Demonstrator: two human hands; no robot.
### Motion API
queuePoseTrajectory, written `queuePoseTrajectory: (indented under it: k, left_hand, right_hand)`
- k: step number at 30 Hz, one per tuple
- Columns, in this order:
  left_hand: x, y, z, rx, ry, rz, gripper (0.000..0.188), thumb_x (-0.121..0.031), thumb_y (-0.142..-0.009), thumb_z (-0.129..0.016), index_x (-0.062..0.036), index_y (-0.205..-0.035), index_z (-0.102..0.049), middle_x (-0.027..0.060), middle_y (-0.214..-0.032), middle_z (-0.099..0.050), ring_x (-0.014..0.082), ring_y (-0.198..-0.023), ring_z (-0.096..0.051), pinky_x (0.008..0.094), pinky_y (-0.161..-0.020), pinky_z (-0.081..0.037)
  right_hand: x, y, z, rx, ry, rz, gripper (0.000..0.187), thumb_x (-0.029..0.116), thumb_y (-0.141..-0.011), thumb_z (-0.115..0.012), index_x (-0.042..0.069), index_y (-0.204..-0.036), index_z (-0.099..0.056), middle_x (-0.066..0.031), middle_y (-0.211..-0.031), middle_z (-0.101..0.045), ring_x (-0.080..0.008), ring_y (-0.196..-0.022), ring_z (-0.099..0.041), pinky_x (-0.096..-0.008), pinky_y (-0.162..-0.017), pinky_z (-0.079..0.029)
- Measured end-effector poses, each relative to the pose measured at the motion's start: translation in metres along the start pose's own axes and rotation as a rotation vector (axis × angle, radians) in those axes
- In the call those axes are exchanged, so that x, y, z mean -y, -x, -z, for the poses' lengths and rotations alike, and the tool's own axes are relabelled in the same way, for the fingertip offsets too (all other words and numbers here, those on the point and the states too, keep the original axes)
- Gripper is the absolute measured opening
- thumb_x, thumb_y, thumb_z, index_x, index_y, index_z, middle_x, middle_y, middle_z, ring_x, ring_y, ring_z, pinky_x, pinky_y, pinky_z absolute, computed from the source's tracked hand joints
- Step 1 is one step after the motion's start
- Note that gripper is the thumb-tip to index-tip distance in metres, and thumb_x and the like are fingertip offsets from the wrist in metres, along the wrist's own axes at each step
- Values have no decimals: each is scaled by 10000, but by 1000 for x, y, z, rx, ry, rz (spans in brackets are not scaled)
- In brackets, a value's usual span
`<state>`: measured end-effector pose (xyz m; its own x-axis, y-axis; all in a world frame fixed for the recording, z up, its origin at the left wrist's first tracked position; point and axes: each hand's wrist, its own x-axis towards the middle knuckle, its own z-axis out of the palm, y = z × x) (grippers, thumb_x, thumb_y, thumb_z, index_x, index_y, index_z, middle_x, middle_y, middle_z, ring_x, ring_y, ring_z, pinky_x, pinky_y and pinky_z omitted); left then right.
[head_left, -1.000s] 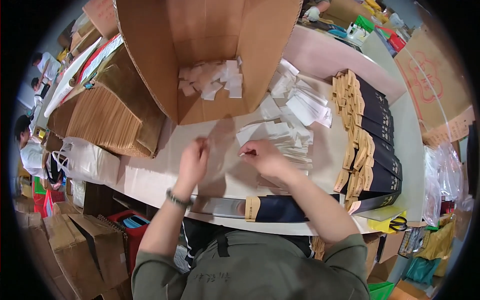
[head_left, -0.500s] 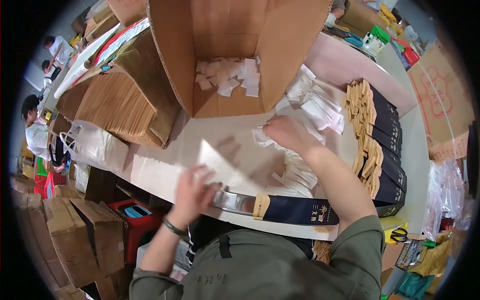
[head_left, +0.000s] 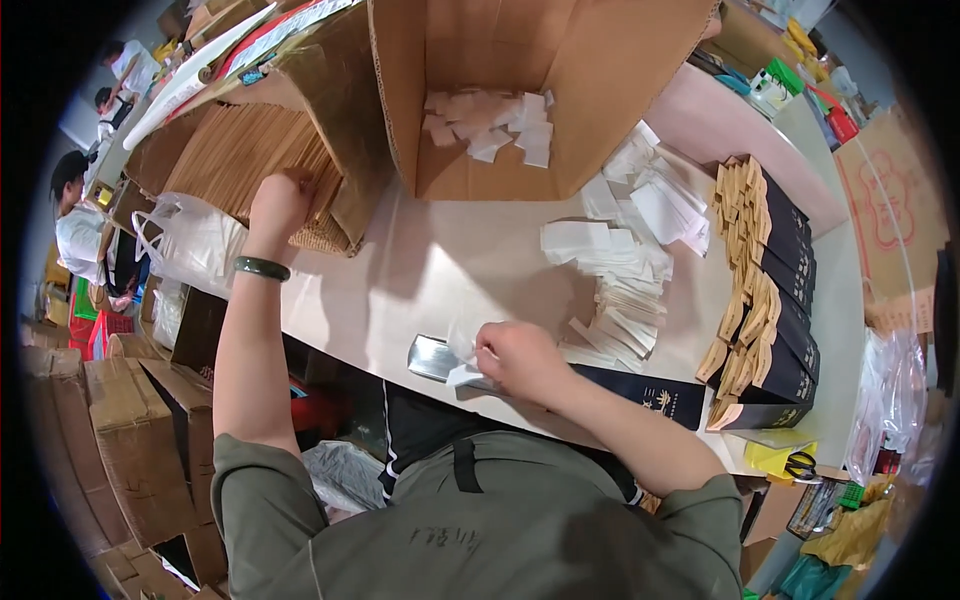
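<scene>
My left hand (head_left: 282,205), with a dark green bangle on its wrist, reaches to the upright stack of brown cardboard sheets (head_left: 230,150) inside an open carton at the left. Its fingers are curled at the stack's right end, and the fingertips are partly hidden. At the table's front edge my right hand (head_left: 522,360) pinches a small white slip (head_left: 463,375) over a shiny metal strip (head_left: 430,357). Right of that hand lies a dark blue sleeve (head_left: 640,390), partly covered by my forearm. Beyond it, white slips (head_left: 630,315) lie fanned in a row.
A tall open carton (head_left: 475,185) at the back holds scattered white slips. More white papers (head_left: 670,205) lie beside it. Dark blue sleeves with tan tops (head_left: 785,290) stand in a row at the right. Scissors (head_left: 800,464) hang by the front right corner. A plastic bag (head_left: 200,235) sits at left.
My left hand has moved up and left from the front edge to the cardboard stack. My right hand has come from the white slips to the metal strip with a slip. The view has shifted.
</scene>
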<state>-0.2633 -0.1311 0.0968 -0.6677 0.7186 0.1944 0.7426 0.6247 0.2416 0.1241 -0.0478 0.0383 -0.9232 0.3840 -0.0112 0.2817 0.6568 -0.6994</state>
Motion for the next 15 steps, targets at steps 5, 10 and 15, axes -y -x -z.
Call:
queuePoseTrajectory:
  k: [5,10,15]
  left_hand:
    - [-11,-1,8,23,-173,-109,227,-232,-873,-562,-104,-1022,-676,203,-943,-682,387,-909,-650,475,-775,-519]
    - [-3,-10,5,98,-129,-77,245,-214,-872,-553,-63,-1036,-654,218,-980,-678,398,-945,-642,476,-796,-514]
    - [-10,2,10,111,-64,51,259,-167,-905,-509,-18,-1081,-626,275,-1047,-647,425,-1013,-613,489,-860,-480]
  right_hand:
    - [7,4,-4,-151,20,42,137,167,-839,-578,44,-823,-635,-164,-771,-641,-356,-767,-640,-449,-703,-509]
    - [6,25,-26,87,349,111,96,125,-851,-581,34,-855,-611,-145,-784,-632,-357,-800,-635,-459,-702,-517]
    - [6,-9,19,-110,99,-40,230,197,-843,-684,82,-1041,-656,-144,-914,-683,-342,-868,-646,-424,-755,-510]
